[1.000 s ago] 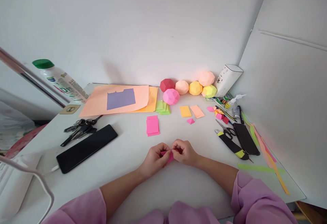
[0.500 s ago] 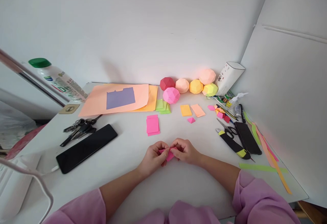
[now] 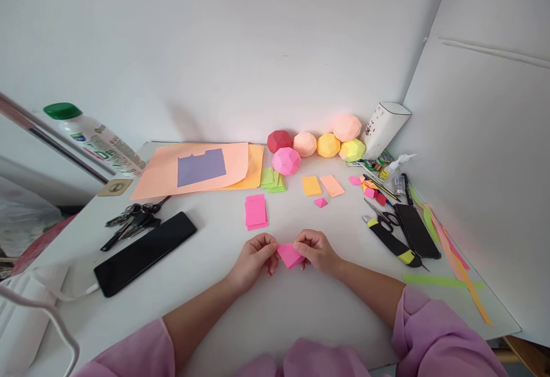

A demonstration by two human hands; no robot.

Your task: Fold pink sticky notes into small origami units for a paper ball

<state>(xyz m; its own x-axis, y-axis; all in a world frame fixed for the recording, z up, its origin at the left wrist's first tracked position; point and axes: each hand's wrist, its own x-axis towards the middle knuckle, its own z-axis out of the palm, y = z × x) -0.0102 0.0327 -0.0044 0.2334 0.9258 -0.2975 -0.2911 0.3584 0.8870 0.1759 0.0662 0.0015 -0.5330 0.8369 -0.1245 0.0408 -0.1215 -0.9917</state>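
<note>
Between my two hands is a folded piece of pink paper [image 3: 289,255], its lower edge coming to a point. My left hand [image 3: 258,255] pinches its upper left corner between thumb and forefinger. On the other side, my right hand [image 3: 317,252] grips the right edge, thumb on top and fingers behind. Just beyond the hands lies a stack of pink paper rectangles [image 3: 256,212]. A small folded pink piece [image 3: 321,203] rests near an orange paper stack [image 3: 311,185] and a peach paper sheet [image 3: 332,185].
Faceted paper balls [image 3: 287,161] line the wall. Large peach sheets [image 3: 163,171], green slips [image 3: 272,179], keys [image 3: 135,218] and a black phone [image 3: 146,254] are at left. Scissors [image 3: 384,216], a utility knife [image 3: 393,243], glue bottle [image 3: 389,171] and paper strips [image 3: 447,281] lie at right.
My hands have moved slightly apart, and more of the pink paper shows between them. The left fingers have shifted to its upper left corner.
</note>
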